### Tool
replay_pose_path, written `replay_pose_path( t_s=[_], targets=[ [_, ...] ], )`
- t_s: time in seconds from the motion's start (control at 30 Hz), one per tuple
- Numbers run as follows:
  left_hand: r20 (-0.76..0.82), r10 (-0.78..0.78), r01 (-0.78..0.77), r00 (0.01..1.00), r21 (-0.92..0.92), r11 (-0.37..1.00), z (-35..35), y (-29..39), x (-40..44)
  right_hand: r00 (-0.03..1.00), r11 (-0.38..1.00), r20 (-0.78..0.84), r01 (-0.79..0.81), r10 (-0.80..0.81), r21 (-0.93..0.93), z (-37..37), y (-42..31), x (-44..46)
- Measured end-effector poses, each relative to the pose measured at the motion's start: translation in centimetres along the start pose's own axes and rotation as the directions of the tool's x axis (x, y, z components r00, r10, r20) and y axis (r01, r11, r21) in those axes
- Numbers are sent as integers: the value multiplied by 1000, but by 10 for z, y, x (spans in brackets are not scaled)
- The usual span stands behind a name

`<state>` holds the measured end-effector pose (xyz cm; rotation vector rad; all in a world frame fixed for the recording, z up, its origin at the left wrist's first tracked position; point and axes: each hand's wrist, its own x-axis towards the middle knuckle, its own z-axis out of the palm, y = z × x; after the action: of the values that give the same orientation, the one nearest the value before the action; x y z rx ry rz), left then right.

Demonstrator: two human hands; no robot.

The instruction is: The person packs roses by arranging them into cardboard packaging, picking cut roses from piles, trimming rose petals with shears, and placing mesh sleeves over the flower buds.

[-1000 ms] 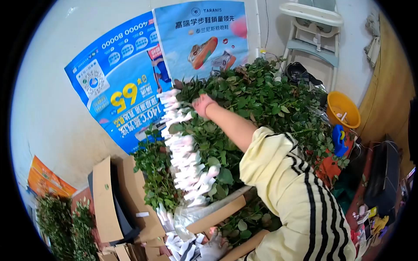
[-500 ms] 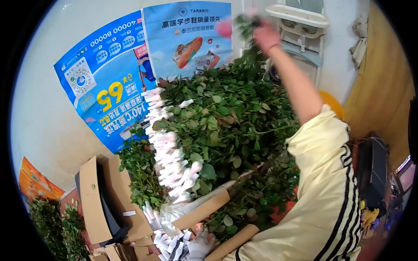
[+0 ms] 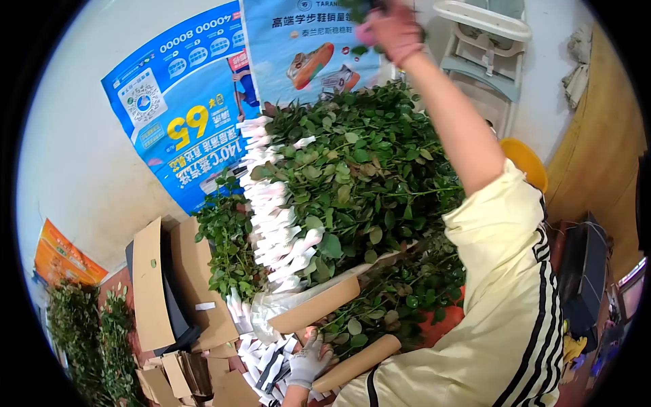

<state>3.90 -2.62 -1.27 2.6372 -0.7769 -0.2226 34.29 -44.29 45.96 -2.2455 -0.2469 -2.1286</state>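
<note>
My right hand (image 3: 395, 34), in a pinkish glove, is raised at the top of the view, closed on a leafy rose stem (image 3: 418, 32). A blurred pink patch, perhaps its bloom, shows beside the fingers. Below the arm lies a large heap of leafy rose stems (image 3: 366, 163). White-sleeved heads (image 3: 271, 203) line the heap's left side. Low in the view, my left hand (image 3: 312, 363) wears a pale glove and has its fingers apart. It is over a pile of white sleeves (image 3: 261, 363), beside a cardboard tube (image 3: 359, 363); nothing held shows.
A cardboard flap (image 3: 315, 305) and clear plastic (image 3: 268, 315) edge the heap's front. Left are an open carton (image 3: 152, 285) and more foliage (image 3: 119, 353). Posters (image 3: 180, 108) cover the wall. A white high chair (image 3: 485, 61) and yellow basin (image 3: 525, 163) stand behind my right arm.
My right hand has moved up and slightly left with the rose stem. My left hand has shifted up a little in view, its fingers now clearer. The whole view has tilted slightly.
</note>
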Motion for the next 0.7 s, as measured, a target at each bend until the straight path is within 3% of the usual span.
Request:
replay_pose_path(
  t_s=[0.07, 0.13, 0.17, 0.2, 0.23, 0.27, 0.3, 0.33, 0.37, 0.43, 0.5, 0.63, 0.7],
  targets=[
    [67, -55, 57, 996, -34, 998, -6, 6, 0, 878, 977, 458, 197, -135, -88, 42, -61, -20],
    [208, -134, 154, 969, -85, 984, -31, 22, 6, 785, 949, 594, 295, -174, -112, 50, -94, -51],
    [199, -152, 173, 968, -92, 981, -34, 24, 5, 735, 900, 623, 421, -267, -112, 64, -107, -81],
    [214, -157, 183, 964, -110, 977, -36, 25, 4, 465, 885, 834, 463, -299, 59, 78, -118, -105],
    [228, -158, 191, 961, -128, 973, -36, 26, 4, 348, 881, 854, 415, -387, 230, 75, -131, -131],
    [166, -128, 152, 978, -139, 979, -25, 20, 2, 156, 868, 903, 381, -400, 319, 89, -137, -159],
    [160, -137, 159, 978, -137, 978, -21, 17, 1, 52, 819, 921, 479, -387, 317, 102, -143, -187],
    [146, -128, 148, 981, -134, 980, -18, 16, 1, 17, 768, 922, 559, -387, 312, 117, -142, -215],
    [133, -118, 135, 984, -128, 983, -17, 15, 2, 75, 812, 914, 491, -399, 315, 122, -148, -223],
    [220, -170, 190, 961, -72, 979, -27, 21, 4, 62, 866, 939, 411, -337, 284, 135, -148, -236],
    [216, -155, 177, 964, -89, 980, -27, 19, 4, -62, 867, 961, 419, -268, 269, 138, -153, -232],
    [176, -142, 166, 974, -129, 978, -23, 17, 4, -187, 891, 949, 336, -254, 305, 124, -159, -210],
    [168, -116, 135, 979, -108, 985, -22, 16, 5, -135, 882, 961, 382, -241, 275, 121, -149, -199]
  ],
)
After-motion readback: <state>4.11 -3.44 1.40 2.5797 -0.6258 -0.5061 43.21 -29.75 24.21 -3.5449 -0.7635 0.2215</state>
